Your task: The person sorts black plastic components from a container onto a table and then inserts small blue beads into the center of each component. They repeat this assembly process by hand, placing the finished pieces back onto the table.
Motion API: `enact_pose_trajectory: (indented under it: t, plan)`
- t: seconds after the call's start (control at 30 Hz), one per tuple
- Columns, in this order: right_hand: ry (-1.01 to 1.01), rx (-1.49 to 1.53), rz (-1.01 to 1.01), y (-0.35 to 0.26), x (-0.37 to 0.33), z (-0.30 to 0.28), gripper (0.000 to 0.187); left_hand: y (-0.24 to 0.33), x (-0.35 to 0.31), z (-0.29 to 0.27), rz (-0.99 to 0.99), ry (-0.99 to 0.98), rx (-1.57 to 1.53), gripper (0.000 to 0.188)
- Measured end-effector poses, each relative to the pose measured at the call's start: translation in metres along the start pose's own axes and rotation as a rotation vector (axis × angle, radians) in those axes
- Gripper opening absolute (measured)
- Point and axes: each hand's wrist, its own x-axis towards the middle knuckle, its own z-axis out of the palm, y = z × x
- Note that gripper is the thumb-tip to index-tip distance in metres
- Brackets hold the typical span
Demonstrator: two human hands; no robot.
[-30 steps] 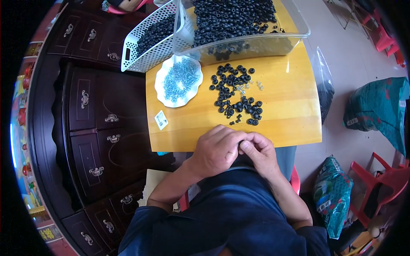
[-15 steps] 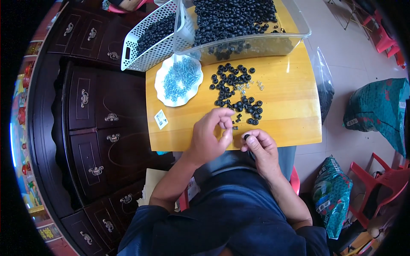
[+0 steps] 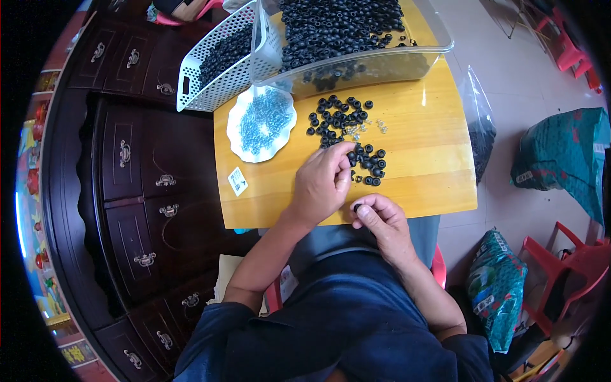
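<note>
My right hand (image 3: 384, 221) is at the table's near edge, pinching a small round black part (image 3: 358, 207) between thumb and fingers. It looks like a plastic or rubber ring or cap; its exact kind is unclear. Farther up, my left hand (image 3: 323, 181) reaches with curled fingers into the near left side of a loose group of black ring-shaped parts (image 3: 375, 163). Its fingertips are bunched there, and whatever they grip is hidden. Small clear pieces (image 3: 382, 127) lie beside the black parts. A white scalloped plate (image 3: 235, 143) holds many bluish transparent bits (image 3: 263, 121).
A clear plastic bin (image 3: 382, 69) full of black parts stands at the table's far side, beside a white perforated basket (image 3: 223, 89). A small white card (image 3: 237, 181) lies on the wooden table (image 3: 433, 165). Dark drawers (image 3: 124, 153) line the left; green sacks (image 3: 560, 149) stand right.
My left hand has moved slightly away from me, its fingertips now among the black parts. My right hand keeps its black part and has shifted a little left. The whole view has shifted slightly.
</note>
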Motion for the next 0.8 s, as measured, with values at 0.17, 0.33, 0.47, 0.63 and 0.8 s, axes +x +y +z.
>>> enact_pose_trajectory:
  t: [0.17,0.33,0.47,0.63,0.8]
  plan:
    - [-0.118,-0.05,0.064,0.003,0.002,-0.002,0.021,-0.008,0.011,-0.013,0.012,-0.007,0.019,0.035]
    - [-0.198,-0.109,0.02,0.008,0.004,-0.004,0.022,-0.016,0.03,-0.016,0.062,0.002,0.083,0.018]
    - [-0.196,-0.055,0.074,0.004,0.002,-0.004,0.022,-0.026,0.046,-0.009,0.209,-0.03,0.134,0.014]
    - [-0.18,-0.027,0.105,0.0,0.002,-0.003,0.021,-0.03,0.057,-0.006,0.241,-0.209,0.22,0.017]
    - [-0.168,-0.026,0.116,-0.004,0.002,-0.003,0.021,-0.027,0.064,-0.007,0.312,-0.246,0.247,0.019]
